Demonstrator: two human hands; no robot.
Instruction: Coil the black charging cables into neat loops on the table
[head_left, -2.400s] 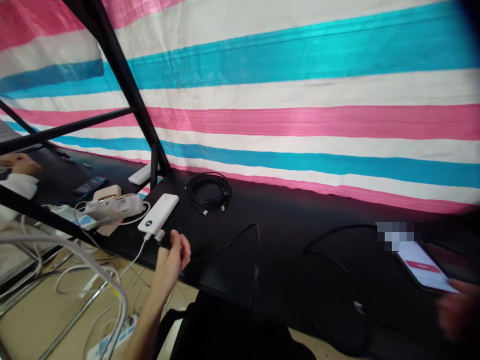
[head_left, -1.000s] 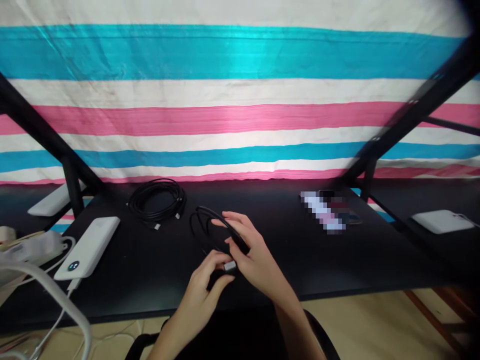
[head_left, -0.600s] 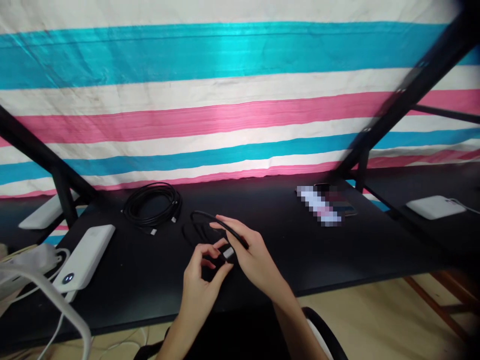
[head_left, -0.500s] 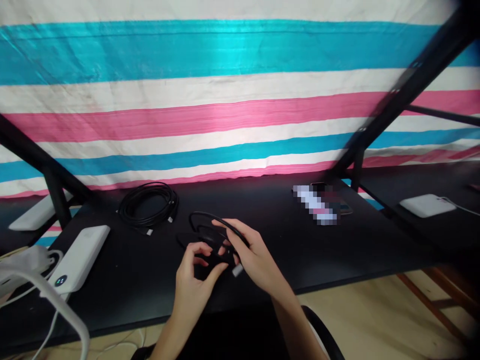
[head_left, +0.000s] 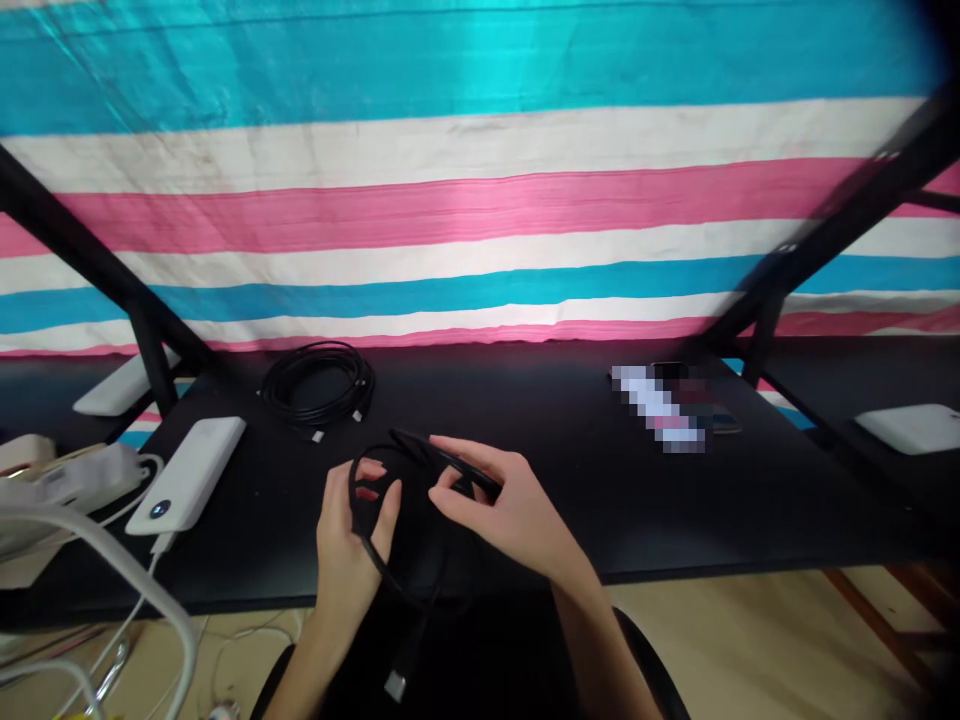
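My right hand (head_left: 506,505) is closed on a bundle of black cable (head_left: 469,470), thumb and fingers pinching it above the desk. A loop of this cable swings out to the left and crosses my left hand (head_left: 351,530). The left thumb and fingers are apart, curved, with no firm grip on the loop visible. One end of the cable hangs down below the hands, with its pale metal USB plug (head_left: 395,685) over my dark lap. Part of the bundle is hidden behind the right fingers.
On the black desk (head_left: 555,500) lie a coiled black cable (head_left: 319,385), a white power bank (head_left: 187,475) with a lead plugged in, and blurred-out phone-like items (head_left: 724,420). White cables and a power strip (head_left: 82,475) crowd the left. Slanted black frame bars (head_left: 817,235) flank the desk.
The left hand has drawn away from the right and opened. A loop now spreads between the hands, and the USB plug has dropped from beside the right hand to hang below.
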